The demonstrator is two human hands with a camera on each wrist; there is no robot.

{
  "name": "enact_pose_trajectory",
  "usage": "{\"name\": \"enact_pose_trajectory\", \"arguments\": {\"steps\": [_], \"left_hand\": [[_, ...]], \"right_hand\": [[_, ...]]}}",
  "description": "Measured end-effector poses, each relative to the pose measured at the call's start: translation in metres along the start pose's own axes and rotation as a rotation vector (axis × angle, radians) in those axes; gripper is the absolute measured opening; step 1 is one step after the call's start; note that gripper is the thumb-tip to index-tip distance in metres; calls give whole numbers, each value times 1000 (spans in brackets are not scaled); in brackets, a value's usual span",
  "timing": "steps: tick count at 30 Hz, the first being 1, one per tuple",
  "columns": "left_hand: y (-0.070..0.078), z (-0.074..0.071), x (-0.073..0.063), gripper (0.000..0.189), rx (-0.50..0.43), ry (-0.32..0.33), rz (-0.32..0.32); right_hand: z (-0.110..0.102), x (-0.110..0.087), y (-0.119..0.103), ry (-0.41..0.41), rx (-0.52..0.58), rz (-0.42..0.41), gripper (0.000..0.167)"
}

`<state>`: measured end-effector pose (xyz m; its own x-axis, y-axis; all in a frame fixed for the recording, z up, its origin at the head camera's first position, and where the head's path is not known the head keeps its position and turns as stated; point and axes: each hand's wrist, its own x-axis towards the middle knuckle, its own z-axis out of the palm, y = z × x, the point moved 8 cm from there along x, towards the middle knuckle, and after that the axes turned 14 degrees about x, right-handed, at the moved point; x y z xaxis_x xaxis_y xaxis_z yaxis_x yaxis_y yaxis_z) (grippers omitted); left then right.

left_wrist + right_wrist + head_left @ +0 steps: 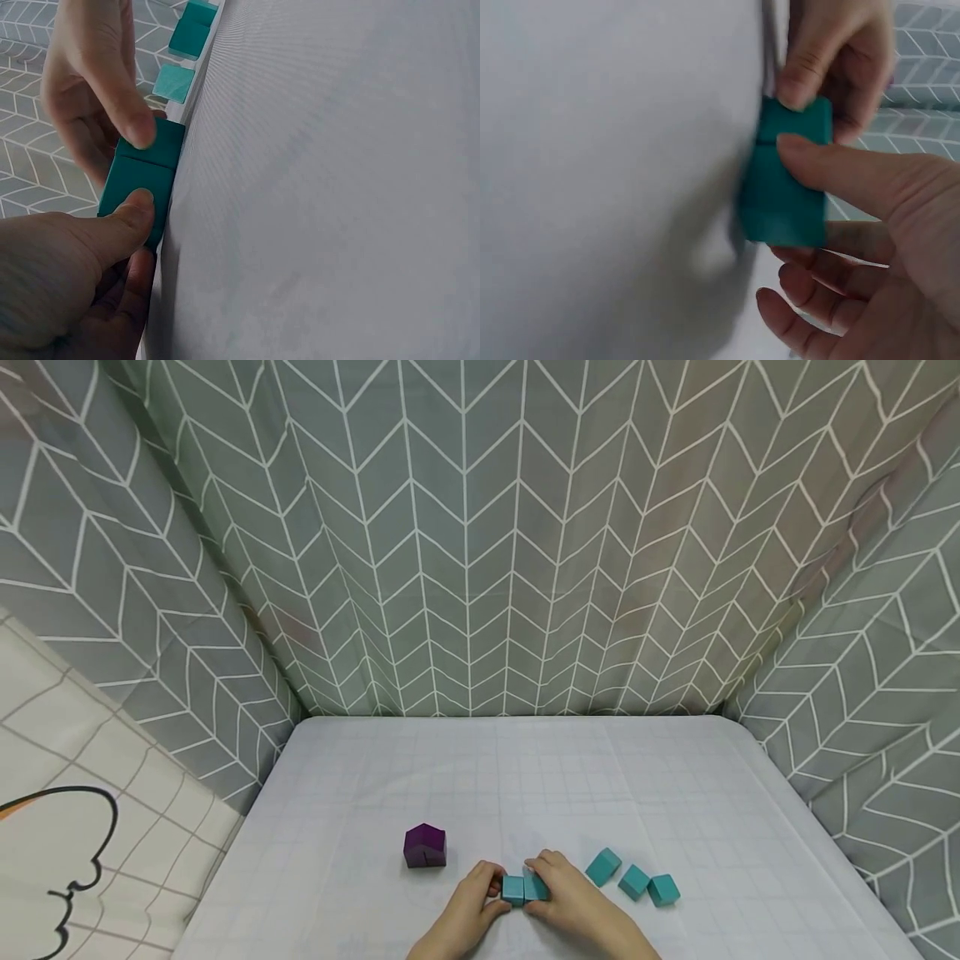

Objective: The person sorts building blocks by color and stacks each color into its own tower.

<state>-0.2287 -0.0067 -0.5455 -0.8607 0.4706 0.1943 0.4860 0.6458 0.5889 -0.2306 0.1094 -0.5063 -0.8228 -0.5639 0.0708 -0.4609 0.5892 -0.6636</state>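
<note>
Two teal blocks sit side by side in front of me in the head view, faces together with a thin seam between them. My left hand (471, 906) pinches the left teal block (513, 891), its thumb on the near face and fingers at the far side. The right teal block (533, 885) is gripped by my right hand (570, 897). In the right wrist view the right thumb (802, 157) presses near the seam, with the other fingers curled beneath. The left thumb (135, 210) lies on its block in the left wrist view.
Three loose teal blocks, a left one (603, 866), a middle one (634, 882) and a right one (663, 891), lie right of my right hand. A dark purple block shape (424, 846) stands to the left on the white-covered table (360, 777). Patterned grey curtains (465, 568) surround the table.
</note>
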Motion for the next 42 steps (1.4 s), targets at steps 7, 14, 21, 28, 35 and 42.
{"name": "enact_pose_trajectory", "arguments": {"steps": [7, 14, 21, 28, 35, 42], "left_hand": [[1, -2, 1, 30, -14, -6, -13], [0, -1, 1, 29, -25, -14, -23], [0, 1, 0, 30, -31, -25, -25], [-2, 1, 0, 30, -25, -24, -28], [-4, 3, 0, 30, -35, -54, -56], [-1, 1, 0, 30, -36, -32, -41]], "right_hand": [[-34, -2, -6, 44, -15, 46, 63], [-67, -13, 10, 199, -26, 88, 56], [-91, -41, 45, 310, -59, 239, 59], [-100, -69, 71, 350, -148, 344, 63], [-100, -85, 83, 342, -118, 406, 66], [-94, -88, 84, 310, -150, 408, 54]]}}
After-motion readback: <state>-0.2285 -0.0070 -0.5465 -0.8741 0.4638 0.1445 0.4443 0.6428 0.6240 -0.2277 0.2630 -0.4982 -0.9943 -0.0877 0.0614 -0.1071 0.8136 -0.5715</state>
